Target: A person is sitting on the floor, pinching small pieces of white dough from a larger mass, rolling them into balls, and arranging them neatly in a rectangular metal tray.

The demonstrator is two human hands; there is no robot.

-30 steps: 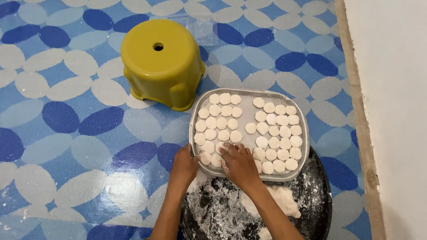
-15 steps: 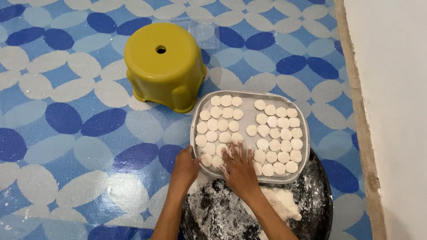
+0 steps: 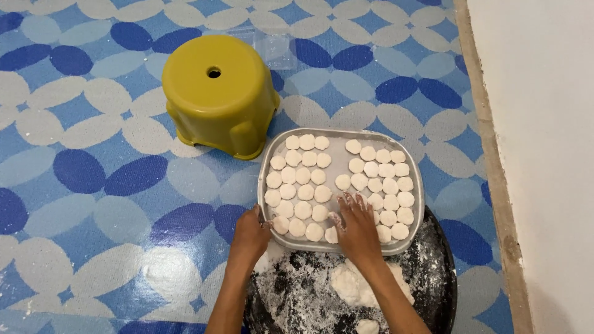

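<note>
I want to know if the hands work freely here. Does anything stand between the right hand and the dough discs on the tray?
Nothing visible does. The right hand rests directly on the dough discs inside the grey tray, and the left hand touches the tray's near corner. The yellow stool stands beyond the tray's far-left corner.

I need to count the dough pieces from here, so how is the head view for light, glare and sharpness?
Head view: even, soft light, with only a faint shadow beside the yellow stool. Mild sheen on the patterned floor at lower left, no glare on the metal tray. The dough rounds are sharp and countable, except those under the right hand. Left hand is at the tray's near corner.
</note>
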